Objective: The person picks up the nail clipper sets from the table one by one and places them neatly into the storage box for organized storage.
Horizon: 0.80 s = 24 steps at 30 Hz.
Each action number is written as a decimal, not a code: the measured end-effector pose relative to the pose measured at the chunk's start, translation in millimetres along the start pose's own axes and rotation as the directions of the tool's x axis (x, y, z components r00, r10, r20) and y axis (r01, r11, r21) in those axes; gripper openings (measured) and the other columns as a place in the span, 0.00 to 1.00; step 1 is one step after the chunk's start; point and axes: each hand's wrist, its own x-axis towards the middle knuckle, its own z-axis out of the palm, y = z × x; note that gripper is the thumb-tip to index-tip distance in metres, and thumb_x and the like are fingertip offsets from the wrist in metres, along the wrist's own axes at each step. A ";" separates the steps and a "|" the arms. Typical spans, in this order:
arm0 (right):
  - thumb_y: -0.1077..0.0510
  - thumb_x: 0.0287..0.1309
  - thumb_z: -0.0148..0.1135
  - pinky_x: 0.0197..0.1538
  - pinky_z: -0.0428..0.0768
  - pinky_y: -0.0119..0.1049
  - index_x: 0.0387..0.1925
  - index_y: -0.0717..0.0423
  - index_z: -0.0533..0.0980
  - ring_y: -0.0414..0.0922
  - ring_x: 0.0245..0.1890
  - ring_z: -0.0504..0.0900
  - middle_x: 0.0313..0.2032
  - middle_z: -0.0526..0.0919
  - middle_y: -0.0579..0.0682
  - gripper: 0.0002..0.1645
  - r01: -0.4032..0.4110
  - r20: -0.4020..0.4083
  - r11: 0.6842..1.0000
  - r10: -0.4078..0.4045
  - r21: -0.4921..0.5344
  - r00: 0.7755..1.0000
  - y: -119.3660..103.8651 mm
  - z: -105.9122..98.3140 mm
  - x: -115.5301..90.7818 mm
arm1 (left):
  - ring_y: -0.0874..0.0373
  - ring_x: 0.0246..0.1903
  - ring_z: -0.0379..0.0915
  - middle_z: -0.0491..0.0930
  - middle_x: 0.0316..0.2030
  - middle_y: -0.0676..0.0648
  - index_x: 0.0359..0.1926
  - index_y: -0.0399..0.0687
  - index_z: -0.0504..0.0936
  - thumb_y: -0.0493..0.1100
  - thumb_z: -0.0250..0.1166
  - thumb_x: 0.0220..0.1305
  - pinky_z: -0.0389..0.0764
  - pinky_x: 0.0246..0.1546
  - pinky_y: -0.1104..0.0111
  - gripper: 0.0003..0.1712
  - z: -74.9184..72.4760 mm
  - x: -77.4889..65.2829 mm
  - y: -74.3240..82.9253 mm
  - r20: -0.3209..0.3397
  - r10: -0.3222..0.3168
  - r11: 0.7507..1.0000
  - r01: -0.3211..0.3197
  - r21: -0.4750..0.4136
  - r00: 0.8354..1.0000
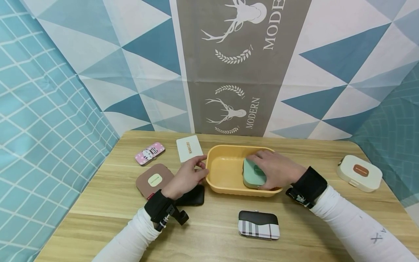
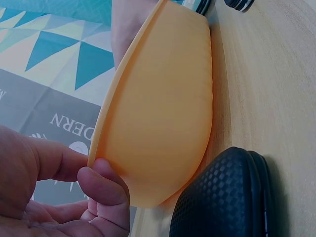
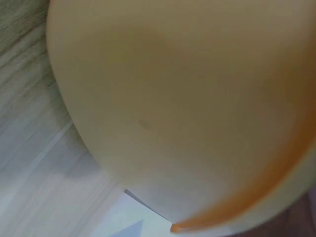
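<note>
A yellow plastic basket (image 1: 226, 173) stands in the middle of the wooden table. My left hand (image 1: 188, 176) pinches its left rim between thumb and fingers; the left wrist view shows this grip on the basket wall (image 2: 160, 98) up close. Inside the basket, at its right end, lies a small green case (image 1: 251, 174). From above, my right hand (image 1: 278, 169) grips this case, its fingers spread over the top and sides and hiding the case's right part. In the right wrist view the basket's outer wall (image 3: 173, 98) fills most of the picture and hides the hand's fingers.
Left of the basket lie a pink patterned case (image 1: 150, 153), a white "MANICURE" card or box (image 1: 189, 147), a brown case (image 1: 147, 180) and a black textured case (image 1: 193, 196). A black-and-plaid case (image 1: 258, 225) lies in front, a cream case (image 1: 360, 173) far right.
</note>
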 end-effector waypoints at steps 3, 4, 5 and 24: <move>0.40 0.44 0.85 0.62 0.77 0.59 0.75 0.59 0.68 0.55 0.59 0.76 0.64 0.76 0.60 0.61 0.001 0.002 1.000 -0.001 -0.005 1.000 0.8 1.4 0.4 | 0.56 0.26 0.71 0.73 0.46 0.40 0.77 0.35 0.66 0.32 0.60 0.75 0.76 0.32 0.65 0.32 0.1 0.0 -0.4 0.001 0.005 1.000 -0.005 -0.004 1.000; 0.40 0.44 0.85 0.62 0.77 0.58 0.75 0.59 0.68 0.55 0.59 0.76 0.64 0.76 0.60 0.61 0.001 0.003 1.000 -0.001 -0.005 1.000 1.0 1.7 0.6 | 0.56 0.26 0.71 0.73 0.46 0.40 0.77 0.35 0.66 0.32 0.61 0.75 0.76 0.32 0.65 0.32 0.3 -0.2 -0.1 0.000 0.006 1.000 -0.006 -0.004 1.000; 0.40 0.44 0.85 0.62 0.77 0.58 0.75 0.59 0.68 0.55 0.59 0.76 0.64 0.75 0.60 0.61 0.002 0.004 1.000 -0.002 -0.005 1.000 1.2 2.1 0.8 | 0.56 0.26 0.71 0.73 0.46 0.40 0.77 0.35 0.66 0.32 0.61 0.75 0.76 0.32 0.65 0.32 0.4 -0.3 0.1 0.000 0.006 1.000 -0.006 -0.004 1.000; 0.40 0.44 0.86 0.63 0.77 0.56 0.75 0.60 0.67 0.56 0.60 0.76 0.64 0.75 0.59 0.62 0.000 0.014 1.000 0.000 -0.001 1.000 0.5 4.1 3.0 | 0.55 0.27 0.71 0.72 0.46 0.40 0.77 0.35 0.66 0.32 0.61 0.75 0.76 0.32 0.66 0.32 0.0 0.2 -0.1 0.004 -0.007 1.000 0.007 -0.013 1.000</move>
